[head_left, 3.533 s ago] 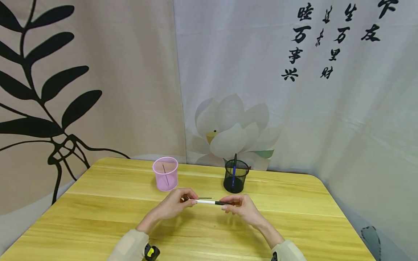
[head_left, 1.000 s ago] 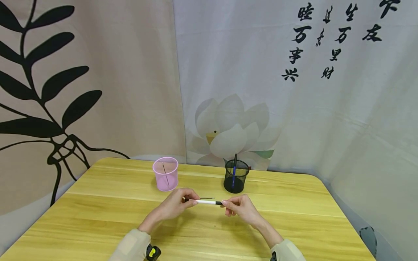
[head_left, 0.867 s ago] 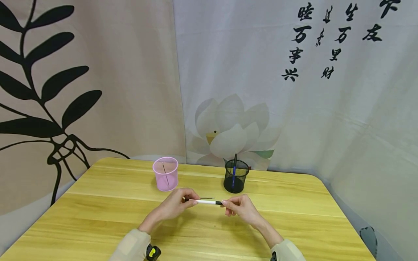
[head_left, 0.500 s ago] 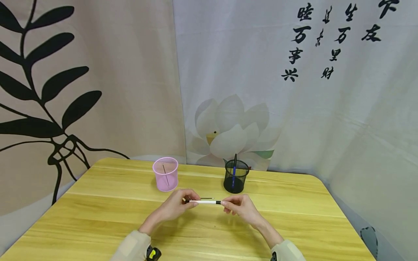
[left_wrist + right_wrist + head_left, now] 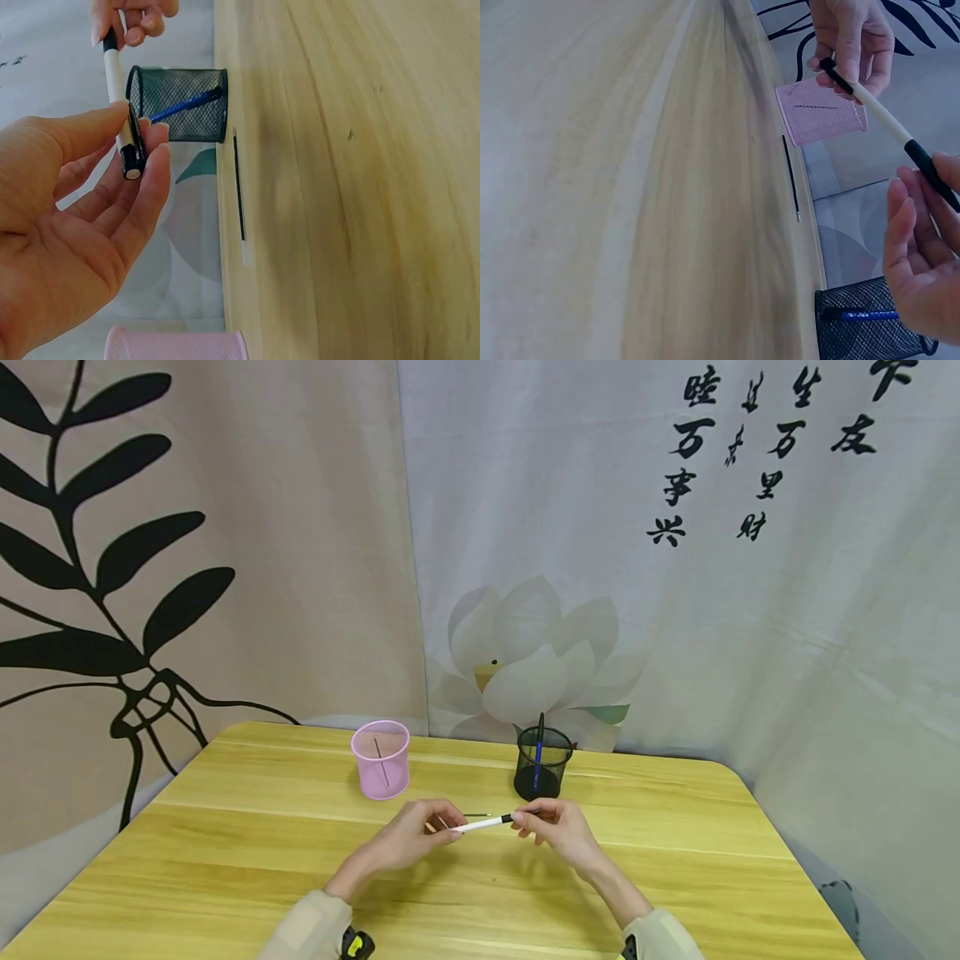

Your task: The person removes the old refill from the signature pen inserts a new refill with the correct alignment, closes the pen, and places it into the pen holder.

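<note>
Between my hands a ballpoint pen [image 5: 482, 824] with a white barrel is held slantwise above the table, its black grip end higher in the head view. My left hand [image 5: 412, 837] pinches the black clip end [image 5: 133, 159] between thumb and fingers. At the other end, thumb and fingers of my right hand [image 5: 564, 837] pinch the black grip [image 5: 922, 160], covering part of it in the head view. Beyond the pen, a thin dark pen refill [image 5: 240, 195] lies on the table, partly hidden by my left fingers in the head view.
A pink mesh pen holder [image 5: 382, 781] with a thin dark stick inside stands at the back left. To its right is a black mesh pen holder [image 5: 528, 783] containing a blue pen [image 5: 537, 752]. The wooden table [image 5: 645, 860] ends at a printed curtain [image 5: 300, 568].
Earlier the pen was nearly level; now its right end has risen and its left end dropped. Over the longer span, my right fingers have covered more of the black grip. The holders have not moved.
</note>
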Demonstrator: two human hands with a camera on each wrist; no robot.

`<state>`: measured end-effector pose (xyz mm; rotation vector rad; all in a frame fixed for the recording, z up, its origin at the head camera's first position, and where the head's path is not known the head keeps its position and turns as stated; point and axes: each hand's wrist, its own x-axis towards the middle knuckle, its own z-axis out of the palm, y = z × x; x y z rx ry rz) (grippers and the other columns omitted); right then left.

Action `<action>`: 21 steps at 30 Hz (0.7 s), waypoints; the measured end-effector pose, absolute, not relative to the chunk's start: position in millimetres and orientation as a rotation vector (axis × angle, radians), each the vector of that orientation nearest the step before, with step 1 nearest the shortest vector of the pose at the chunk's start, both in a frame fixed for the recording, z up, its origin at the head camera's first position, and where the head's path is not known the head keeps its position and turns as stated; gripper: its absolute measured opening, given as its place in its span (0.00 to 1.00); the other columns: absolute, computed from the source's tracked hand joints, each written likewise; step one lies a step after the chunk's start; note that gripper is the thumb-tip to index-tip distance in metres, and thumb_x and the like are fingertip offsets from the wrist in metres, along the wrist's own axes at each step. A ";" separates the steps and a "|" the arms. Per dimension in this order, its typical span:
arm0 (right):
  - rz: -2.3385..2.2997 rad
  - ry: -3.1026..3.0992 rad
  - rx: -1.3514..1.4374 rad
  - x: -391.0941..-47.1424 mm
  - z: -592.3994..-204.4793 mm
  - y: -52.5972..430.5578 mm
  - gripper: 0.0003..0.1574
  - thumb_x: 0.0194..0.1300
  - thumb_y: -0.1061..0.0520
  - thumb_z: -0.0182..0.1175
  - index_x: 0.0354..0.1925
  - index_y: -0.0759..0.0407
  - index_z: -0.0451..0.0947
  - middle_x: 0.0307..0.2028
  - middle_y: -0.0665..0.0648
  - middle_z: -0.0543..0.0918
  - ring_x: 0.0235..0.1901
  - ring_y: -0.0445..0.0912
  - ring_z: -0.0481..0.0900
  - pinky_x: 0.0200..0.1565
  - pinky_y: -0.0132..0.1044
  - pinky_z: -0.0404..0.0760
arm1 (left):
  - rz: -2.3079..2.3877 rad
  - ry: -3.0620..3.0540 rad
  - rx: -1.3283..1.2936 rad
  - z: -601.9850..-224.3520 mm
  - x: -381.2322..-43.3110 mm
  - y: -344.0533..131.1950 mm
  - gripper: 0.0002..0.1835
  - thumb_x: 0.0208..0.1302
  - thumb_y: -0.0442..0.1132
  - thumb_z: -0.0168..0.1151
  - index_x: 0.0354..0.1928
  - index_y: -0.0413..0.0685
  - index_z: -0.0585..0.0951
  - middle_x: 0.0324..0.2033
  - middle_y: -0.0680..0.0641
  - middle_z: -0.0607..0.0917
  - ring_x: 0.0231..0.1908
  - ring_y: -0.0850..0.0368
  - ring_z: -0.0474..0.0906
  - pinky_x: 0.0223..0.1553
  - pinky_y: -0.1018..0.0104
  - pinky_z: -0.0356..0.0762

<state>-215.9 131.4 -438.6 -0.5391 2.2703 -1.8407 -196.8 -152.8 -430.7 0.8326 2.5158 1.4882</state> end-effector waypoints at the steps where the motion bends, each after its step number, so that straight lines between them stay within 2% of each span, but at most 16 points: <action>1: -1.848 2.270 -0.529 -215.8 -437.8 131.5 0.18 0.79 0.66 0.66 0.55 0.85 0.83 0.45 0.78 0.93 0.34 0.31 0.86 0.36 0.27 0.83 | 1.489 2.511 0.834 -431.2 -196.9 -152.0 0.07 0.79 0.29 0.67 0.49 0.30 0.87 0.41 0.36 0.91 0.39 0.73 0.80 0.41 0.74 0.82; 9: -1.905 2.277 -0.445 -216.8 -434.5 133.9 0.19 0.81 0.65 0.65 0.57 0.85 0.82 0.36 0.56 0.95 0.34 0.32 0.87 0.38 0.27 0.85 | 1.488 2.494 0.852 -434.0 -198.3 -143.1 0.07 0.78 0.28 0.67 0.50 0.28 0.86 0.41 0.35 0.91 0.38 0.73 0.79 0.41 0.75 0.81; 21: -2.089 2.250 -0.286 -218.3 -425.5 133.7 0.19 0.82 0.68 0.63 0.58 0.87 0.80 0.38 0.51 0.95 0.35 0.33 0.90 0.43 0.28 0.90 | 1.492 2.464 0.917 -435.5 -201.8 -123.4 0.07 0.77 0.26 0.68 0.51 0.27 0.86 0.41 0.34 0.92 0.37 0.75 0.79 0.38 0.76 0.81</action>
